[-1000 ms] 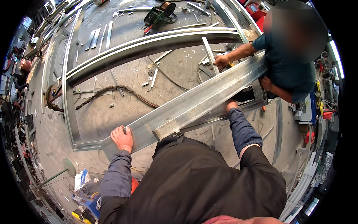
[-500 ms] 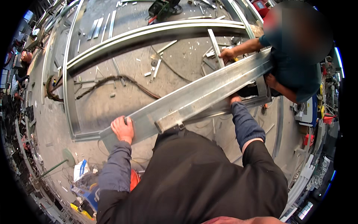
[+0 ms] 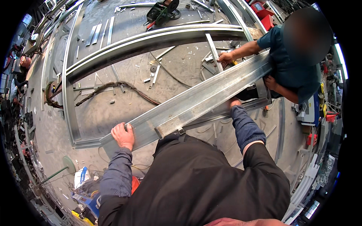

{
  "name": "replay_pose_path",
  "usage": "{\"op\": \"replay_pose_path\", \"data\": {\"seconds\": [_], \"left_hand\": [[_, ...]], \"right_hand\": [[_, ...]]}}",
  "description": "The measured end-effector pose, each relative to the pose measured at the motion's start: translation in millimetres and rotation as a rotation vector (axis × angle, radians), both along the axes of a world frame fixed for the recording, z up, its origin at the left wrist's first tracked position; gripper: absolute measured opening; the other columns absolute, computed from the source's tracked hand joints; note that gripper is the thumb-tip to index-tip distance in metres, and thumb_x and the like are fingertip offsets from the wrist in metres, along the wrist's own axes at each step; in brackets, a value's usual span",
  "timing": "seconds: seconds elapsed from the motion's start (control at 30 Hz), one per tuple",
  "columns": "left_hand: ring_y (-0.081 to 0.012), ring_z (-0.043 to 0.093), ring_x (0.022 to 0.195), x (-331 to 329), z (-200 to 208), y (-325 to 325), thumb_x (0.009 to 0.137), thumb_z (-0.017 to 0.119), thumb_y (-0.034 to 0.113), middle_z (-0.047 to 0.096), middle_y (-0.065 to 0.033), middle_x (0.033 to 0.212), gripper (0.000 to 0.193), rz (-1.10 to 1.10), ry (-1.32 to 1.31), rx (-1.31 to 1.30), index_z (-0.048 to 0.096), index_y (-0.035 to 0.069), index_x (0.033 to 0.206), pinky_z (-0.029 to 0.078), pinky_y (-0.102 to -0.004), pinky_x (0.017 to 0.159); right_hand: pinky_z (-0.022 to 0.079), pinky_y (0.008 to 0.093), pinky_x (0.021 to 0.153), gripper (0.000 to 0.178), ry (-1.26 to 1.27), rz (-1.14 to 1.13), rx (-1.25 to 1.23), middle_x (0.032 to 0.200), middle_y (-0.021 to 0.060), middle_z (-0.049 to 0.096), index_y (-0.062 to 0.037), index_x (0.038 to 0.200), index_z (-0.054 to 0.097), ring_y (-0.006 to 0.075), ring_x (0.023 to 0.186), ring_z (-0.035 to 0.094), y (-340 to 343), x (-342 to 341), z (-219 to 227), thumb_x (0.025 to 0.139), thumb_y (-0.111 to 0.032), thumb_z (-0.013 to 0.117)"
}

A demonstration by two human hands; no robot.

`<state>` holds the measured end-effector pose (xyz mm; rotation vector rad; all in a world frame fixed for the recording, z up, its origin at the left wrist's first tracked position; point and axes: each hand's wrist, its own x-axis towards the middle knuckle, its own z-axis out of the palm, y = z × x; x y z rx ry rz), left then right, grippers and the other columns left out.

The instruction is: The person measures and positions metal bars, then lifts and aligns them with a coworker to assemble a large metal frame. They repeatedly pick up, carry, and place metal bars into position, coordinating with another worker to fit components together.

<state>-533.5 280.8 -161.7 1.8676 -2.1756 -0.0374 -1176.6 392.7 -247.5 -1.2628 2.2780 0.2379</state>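
Observation:
A long grey steel channel (image 3: 196,98) lies slantwise in front of me across a metal frame (image 3: 151,34). My left hand (image 3: 123,135) rests on its lower-left end, thumb on top and fingers curled over the far edge. At the near edge, toward the right, my right hand (image 3: 235,101) reaches under the channel, its fingers hidden. A co-worker (image 3: 298,67) stands at the channel's far right end. One of the co-worker's hands (image 3: 225,57) is at a narrow metal bar (image 3: 213,49); the other hand (image 3: 271,83) is by the channel's end.
Thick twisted cables (image 3: 128,84) run over the floor inside the frame. Metal offcuts (image 3: 96,33) are scattered beyond. A green machine with a round disc (image 3: 160,12) stands at the back. A white bag (image 3: 81,177) and a green round-based stand (image 3: 69,165) are at lower left.
The whole view has shifted slightly, the scene sitting a little lower and further left. Both my hands keep their places at the channel, and the co-worker's hands stay about where they were.

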Motion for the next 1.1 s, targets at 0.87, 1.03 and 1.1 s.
{"op": "replay_pose_path", "data": {"seconds": [0.87, 1.03, 1.1], "left_hand": [[-0.0319, 0.055, 0.114, -4.3, -1.1, -2.0, 0.095, 0.062, 0.039, 0.064, -0.0107, 0.11, 0.033, 0.009, -0.011, 0.016, 0.067, 0.008, 0.107, 0.033, -0.0493, 0.111], [-0.0324, 0.055, 0.114, -6.2, 0.9, -6.7, 0.095, 0.062, 0.038, 0.065, -0.0109, 0.11, 0.033, -0.003, 0.04, 0.041, 0.066, 0.008, 0.107, 0.034, -0.049, 0.111], [-0.0314, 0.055, 0.115, -3.4, 6.4, -7.0, 0.093, 0.063, 0.038, 0.065, -0.0106, 0.109, 0.033, 0.01, 0.019, 0.039, 0.066, 0.009, 0.107, 0.033, -0.0497, 0.113]], "right_hand": [[0.034, 0.0425, 0.122, 0.054, 0.029, 0.525, 0.151, 0.158, 0.0127, 0.047, -0.0138, 0.149, 0.054, 0.0316, 0.146, 0.043, -10.5, 3.1, 13.8, 0.101, -0.04, 0.047], [0.03, 0.0428, 0.125, 0.056, 0.076, 0.497, 0.019, 0.163, 0.0101, 0.041, -0.0139, 0.152, 0.049, 0.0286, 0.149, 0.038, -4.2, -23.2, -41.8, 0.106, -0.046, 0.041], [0.031, 0.0448, 0.124, 0.058, 0.095, 0.583, -0.028, 0.161, 0.0101, 0.044, -0.0156, 0.152, 0.049, 0.0295, 0.147, 0.041, -13.8, -9.5, -30.7, 0.105, -0.049, 0.043]]}}
